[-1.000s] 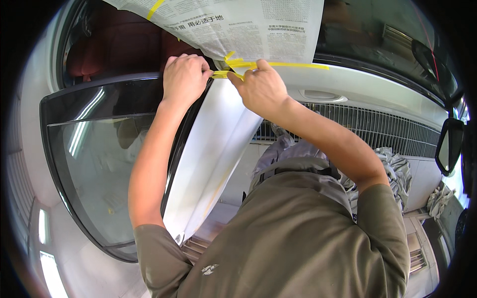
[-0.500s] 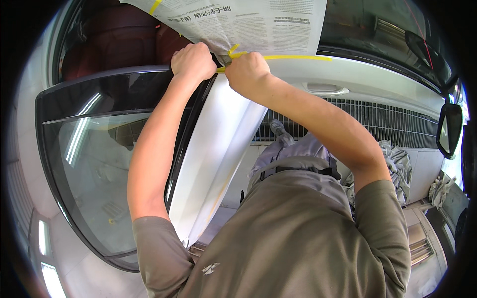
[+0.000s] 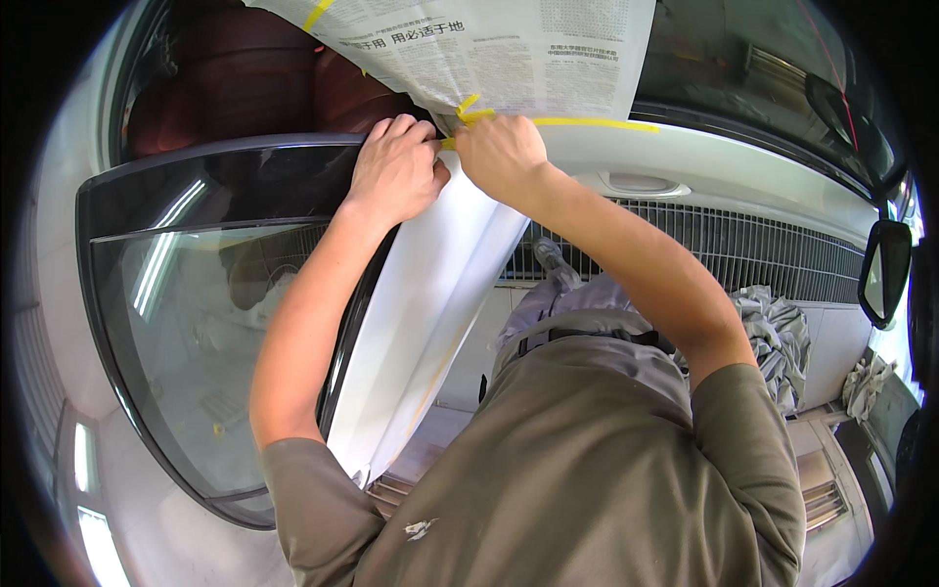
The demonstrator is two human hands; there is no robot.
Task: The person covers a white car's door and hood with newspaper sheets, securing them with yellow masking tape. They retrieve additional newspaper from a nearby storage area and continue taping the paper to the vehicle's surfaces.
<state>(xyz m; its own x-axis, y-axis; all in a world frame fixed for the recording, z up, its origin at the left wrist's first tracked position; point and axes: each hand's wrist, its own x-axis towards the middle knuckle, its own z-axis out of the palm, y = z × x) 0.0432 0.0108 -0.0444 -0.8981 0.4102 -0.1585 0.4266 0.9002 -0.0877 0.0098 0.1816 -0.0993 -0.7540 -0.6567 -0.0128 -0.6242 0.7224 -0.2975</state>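
Observation:
A sheet of newspaper (image 3: 548, 59) covers part of the car's window area, its lower edge fixed with yellow masking tape (image 3: 597, 123). Between my hands, at the newspaper's lower corner, a short piece of this tape shows over the top of the open white car door (image 3: 430, 284). My left hand (image 3: 396, 171) bends over the door's black frame, fingers curled, index finger at the tape and thumb lower down. My right hand (image 3: 501, 155) is closed at the other end of that piece, beside the newspaper's edge. Its fingertips are hidden behind the knuckles.
The door's dark-framed window (image 3: 196, 342) stretches to the left. Beyond it lies a dark red seat (image 3: 245, 78). A door handle (image 3: 641, 184) and a side mirror (image 3: 885, 274) are on the right. Floor grating (image 3: 724, 249) and crumpled grey sheeting (image 3: 778, 342) lie below.
My left hand has shifted right and slightly down, its fingers now nearer the tape and my right hand. The right hand stays at the tape, its wrist turned a little. The view has shifted slightly.

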